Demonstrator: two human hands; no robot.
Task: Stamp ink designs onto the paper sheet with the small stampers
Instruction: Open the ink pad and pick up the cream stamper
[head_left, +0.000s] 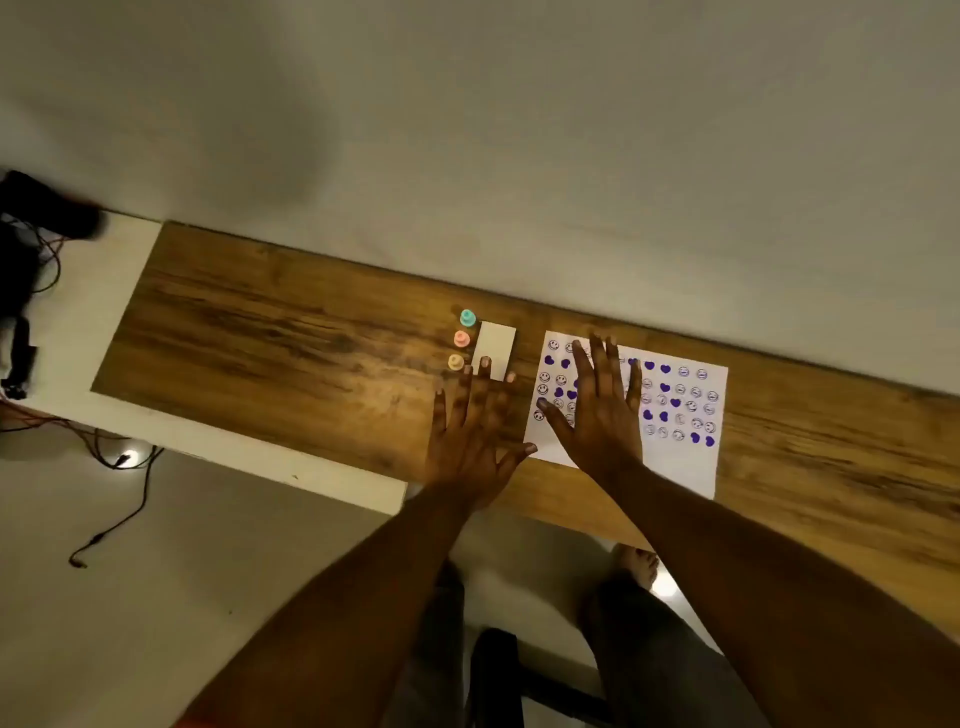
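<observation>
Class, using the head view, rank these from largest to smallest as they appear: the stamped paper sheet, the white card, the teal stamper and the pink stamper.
1. stamped paper sheet
2. white card
3. teal stamper and pink stamper: they look alike in size, so not ranked.

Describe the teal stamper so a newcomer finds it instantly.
On the wooden table, left of the paper sheet, lies a white card. Along its left edge stand three stampers; the teal stamper is farthest from the person, the only blue-green one.
</observation>
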